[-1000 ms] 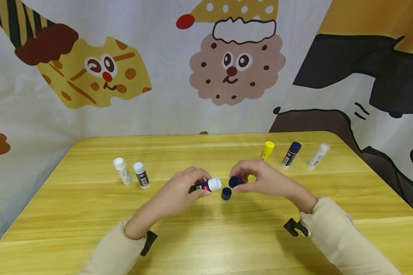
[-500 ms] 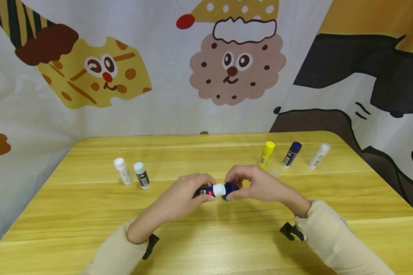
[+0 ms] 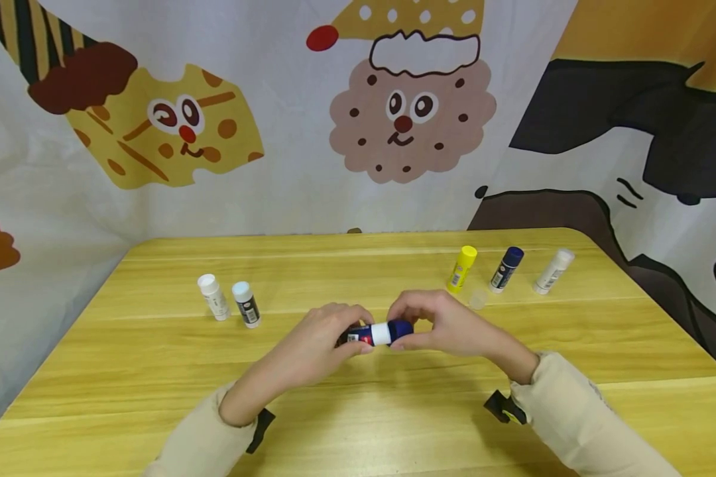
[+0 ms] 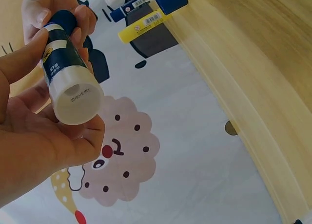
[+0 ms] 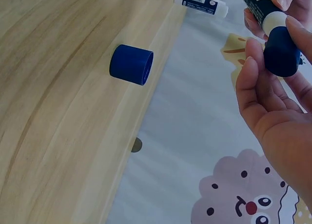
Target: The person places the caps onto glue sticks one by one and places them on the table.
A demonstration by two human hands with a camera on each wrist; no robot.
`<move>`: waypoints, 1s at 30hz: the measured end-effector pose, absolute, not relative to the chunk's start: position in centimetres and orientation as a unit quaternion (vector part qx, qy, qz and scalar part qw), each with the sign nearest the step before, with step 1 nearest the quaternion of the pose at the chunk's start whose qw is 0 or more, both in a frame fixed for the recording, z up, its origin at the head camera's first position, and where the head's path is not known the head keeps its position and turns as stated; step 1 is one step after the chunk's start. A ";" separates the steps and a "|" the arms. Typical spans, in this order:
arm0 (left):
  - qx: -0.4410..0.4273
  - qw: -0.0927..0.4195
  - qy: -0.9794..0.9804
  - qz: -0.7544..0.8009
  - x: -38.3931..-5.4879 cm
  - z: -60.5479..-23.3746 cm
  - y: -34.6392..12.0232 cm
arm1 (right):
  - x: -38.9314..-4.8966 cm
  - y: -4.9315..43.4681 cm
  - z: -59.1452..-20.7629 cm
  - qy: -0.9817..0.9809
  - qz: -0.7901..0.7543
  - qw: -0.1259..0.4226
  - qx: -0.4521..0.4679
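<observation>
Before you, five glue sticks stand upright on the wooden table [image 3: 125,404]. At your left, a white glue stick [image 3: 213,297] stands just beside a white-capped glue stick [image 3: 246,305] with a dark label. Beyond your right hand [image 3: 447,324] stand, left to right, a yellow glue stick [image 3: 462,269], a blue-capped glue stick [image 3: 506,270] and a second white glue stick [image 3: 553,271]. A translucent disc [image 3: 478,300] lies near the yellow one. A loose blue cap [image 5: 130,64] stands open end up on the table; in the head view, your hands and work cover it. A printed curtain [image 3: 286,126] hangs behind the table.

The held glue stick [image 3: 378,333] is roughly level above the table, between your hands. Its label is dark blue with a red patch; the base is white, printed with small characters. A white neck shows between label and dark blue cap [image 3: 401,330]. The fingers of your left hand [image 3: 321,338] grip the barrel; those of your right pinch the cap, in line with the neck. Full seating cannot be told.
</observation>
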State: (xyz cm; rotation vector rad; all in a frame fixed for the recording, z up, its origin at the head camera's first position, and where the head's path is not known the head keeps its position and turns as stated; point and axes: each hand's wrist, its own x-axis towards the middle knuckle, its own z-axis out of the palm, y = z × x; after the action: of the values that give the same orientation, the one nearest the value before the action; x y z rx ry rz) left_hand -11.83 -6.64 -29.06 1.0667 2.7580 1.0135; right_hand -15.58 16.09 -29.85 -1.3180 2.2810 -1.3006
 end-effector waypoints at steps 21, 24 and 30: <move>0.335 0.023 0.882 0.332 -11.6 -29.0 -6.8 | -15.1 15.8 -30.1 0.745 -0.472 0.096 -0.461; 0.333 0.024 0.882 0.334 -11.6 -29.0 -6.8 | -15.0 15.8 -30.1 0.744 -0.475 0.097 -0.460; 0.332 0.021 0.881 0.335 -11.6 -29.0 -6.8 | -15.0 15.8 -30.1 0.742 -0.479 0.096 -0.458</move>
State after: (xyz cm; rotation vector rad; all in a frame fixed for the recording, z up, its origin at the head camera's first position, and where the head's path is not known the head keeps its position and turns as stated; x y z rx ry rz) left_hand -11.61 -6.76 -28.98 1.0293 2.7331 1.0397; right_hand -15.00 15.77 -30.15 -1.3575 2.1994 -1.4194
